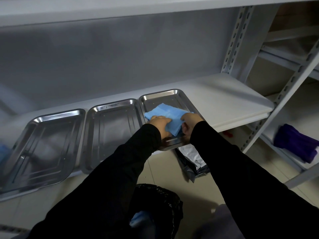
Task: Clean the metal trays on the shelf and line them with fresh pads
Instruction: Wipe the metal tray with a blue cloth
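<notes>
Trays counted on the white shelf [224, 100]: three, set side by side along its front edge, namely left tray [43, 144], middle tray [110, 128] and right tray [165, 94]. One blue pad [165, 112] is seen, crumpled, lying in the right tray toward its near end. Two hands are recorded at it: the left hand [159, 124] is curled over the pad's left part, and the right hand [189, 124] is clenched round its right part. One black-lined bin [155, 200] is noted on the floor below, and one purple bundle [296, 144] on a lower shelf at right.
</notes>
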Demonstrator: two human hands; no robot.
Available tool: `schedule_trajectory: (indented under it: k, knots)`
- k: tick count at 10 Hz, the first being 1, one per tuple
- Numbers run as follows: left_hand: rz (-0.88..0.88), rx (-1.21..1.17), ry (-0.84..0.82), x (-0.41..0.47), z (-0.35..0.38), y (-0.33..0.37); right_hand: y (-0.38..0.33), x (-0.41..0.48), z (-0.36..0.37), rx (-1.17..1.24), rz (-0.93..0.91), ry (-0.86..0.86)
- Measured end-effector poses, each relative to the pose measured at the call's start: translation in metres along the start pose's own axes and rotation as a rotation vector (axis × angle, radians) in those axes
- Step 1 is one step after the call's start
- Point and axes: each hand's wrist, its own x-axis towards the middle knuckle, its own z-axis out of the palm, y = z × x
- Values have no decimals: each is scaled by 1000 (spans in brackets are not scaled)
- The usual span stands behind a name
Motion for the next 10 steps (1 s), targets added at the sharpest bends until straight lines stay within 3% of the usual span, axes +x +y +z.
schedule_trajectory:
  k: [2,5,8,9,10]
  knots:
    - [-17,0,36,-6,-1,-8,-7,-5,9,246,181,42]
    - [-80,-84,114,-7,0,-9,-8,-21,11,429,161,-45]
    - [-178,-423,239,-9,-9,-12,-9,-16,12,136,-122,171]
    - [-201,-484,218,-8,-10,-13,-3,-7,10,-53,-266,88]
    - [-205,-522,202,-8,-9,-13,0,-9,9,-137,-286,17]
